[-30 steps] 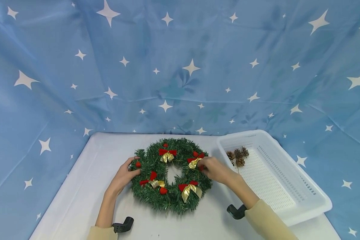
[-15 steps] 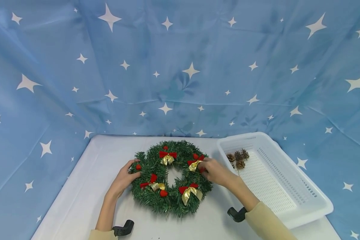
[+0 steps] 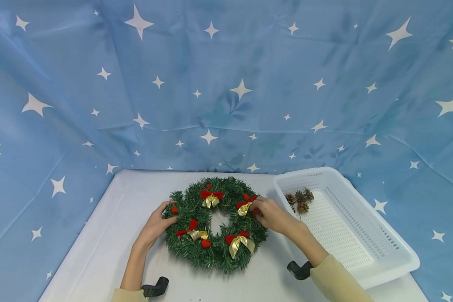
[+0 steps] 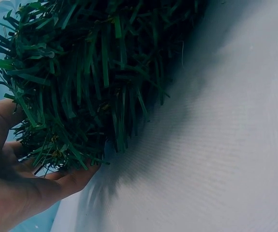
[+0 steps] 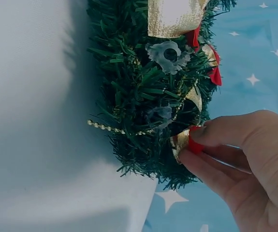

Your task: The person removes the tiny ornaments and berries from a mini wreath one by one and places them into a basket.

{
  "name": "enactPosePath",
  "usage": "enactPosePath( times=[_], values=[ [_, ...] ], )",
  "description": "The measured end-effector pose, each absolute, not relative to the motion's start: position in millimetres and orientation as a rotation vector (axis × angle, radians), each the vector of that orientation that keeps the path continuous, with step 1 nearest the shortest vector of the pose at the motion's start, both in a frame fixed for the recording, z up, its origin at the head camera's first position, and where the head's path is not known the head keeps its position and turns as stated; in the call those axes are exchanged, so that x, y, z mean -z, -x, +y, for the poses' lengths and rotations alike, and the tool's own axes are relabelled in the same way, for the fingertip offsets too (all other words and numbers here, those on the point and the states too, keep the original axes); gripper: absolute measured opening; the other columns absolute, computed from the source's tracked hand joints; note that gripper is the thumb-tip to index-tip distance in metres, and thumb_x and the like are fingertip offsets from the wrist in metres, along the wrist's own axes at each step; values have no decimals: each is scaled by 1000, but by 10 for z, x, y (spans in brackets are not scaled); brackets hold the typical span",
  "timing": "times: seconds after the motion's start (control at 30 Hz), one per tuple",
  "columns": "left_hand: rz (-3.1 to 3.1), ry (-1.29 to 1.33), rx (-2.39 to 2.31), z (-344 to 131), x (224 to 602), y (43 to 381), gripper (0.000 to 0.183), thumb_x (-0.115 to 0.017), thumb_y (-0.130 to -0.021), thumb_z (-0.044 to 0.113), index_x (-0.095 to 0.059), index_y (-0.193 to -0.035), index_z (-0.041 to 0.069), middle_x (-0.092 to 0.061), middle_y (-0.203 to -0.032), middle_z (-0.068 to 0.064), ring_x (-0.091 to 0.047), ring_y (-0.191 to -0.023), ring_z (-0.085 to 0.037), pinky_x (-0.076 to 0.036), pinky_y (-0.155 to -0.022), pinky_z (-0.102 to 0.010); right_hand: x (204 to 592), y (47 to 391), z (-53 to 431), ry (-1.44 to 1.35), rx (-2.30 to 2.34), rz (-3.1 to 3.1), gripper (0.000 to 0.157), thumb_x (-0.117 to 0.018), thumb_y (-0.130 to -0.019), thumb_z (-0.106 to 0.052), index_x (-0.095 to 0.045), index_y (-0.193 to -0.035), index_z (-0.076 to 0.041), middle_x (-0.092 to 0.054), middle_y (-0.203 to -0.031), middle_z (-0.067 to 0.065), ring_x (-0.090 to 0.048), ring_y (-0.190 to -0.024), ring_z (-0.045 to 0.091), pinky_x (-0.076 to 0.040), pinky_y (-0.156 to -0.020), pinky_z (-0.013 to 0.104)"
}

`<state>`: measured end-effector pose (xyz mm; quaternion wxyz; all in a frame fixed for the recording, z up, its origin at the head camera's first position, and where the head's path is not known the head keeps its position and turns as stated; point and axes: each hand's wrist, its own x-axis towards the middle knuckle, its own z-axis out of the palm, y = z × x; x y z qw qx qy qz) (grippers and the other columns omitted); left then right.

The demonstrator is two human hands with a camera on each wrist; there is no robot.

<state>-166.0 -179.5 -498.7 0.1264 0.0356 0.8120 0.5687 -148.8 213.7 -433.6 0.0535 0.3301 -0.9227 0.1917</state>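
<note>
A green tinsel wreath point(image 3: 220, 259) lies on the white table, dressed with red-and-gold bows and several small red balls. My left hand point(image 3: 154, 224) holds its left edge; in the left wrist view the thumb and fingers of this hand point(image 4: 30, 188) curl around the green strands. At the upper right of the wreath, my right hand point(image 3: 273, 216) pinches a red-and-gold bow point(image 3: 244, 207). Close up in the right wrist view, thumb and fingertips grip the red part of that bow point(image 5: 195, 143). Beside it a thin gold bead string point(image 5: 112, 128) hangs out from the wreath.
To the right stands a white plastic basket point(image 3: 347, 235) with several pinecones point(image 3: 301, 199) in its far left corner. The white table point(image 3: 136, 188) meets a blue star-printed cloth point(image 3: 226, 105) behind and at both sides. Black wrist cameras point(image 3: 156, 287) are worn on both arms.
The head view has tilted slightly, so the scene sits a little lower. The right hand shifts only minutely at the bow; the left hand keeps its hold on the wreath.
</note>
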Motion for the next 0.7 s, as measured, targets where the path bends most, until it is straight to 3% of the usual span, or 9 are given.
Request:
enactPosePath(
  times=[0.5,0.7],
  values=[
    [2356,-101,-1661,-1793,4978,1663,60,-62,-101,17,-38,-156,14,-9,-171,-24,-20,-149,-57,-37,-110,-66,4147,1464,2203,-1038,-659,-2730,20,-71,-83,16,-73,-99,4,-72,-96,16,-72,-85,26,-59,-75,29],
    [2350,-91,-1654,-1796,4980,1656,60,-63,-101,17,-39,-156,15,-9,-170,-25,-22,-149,-57,-44,-102,-55,4102,1436,2258,-1007,-658,-2726,20,-72,-82,16,-73,-98,5,-71,-94,15,-72,-84,28,-60,-74,29]
  ],
)
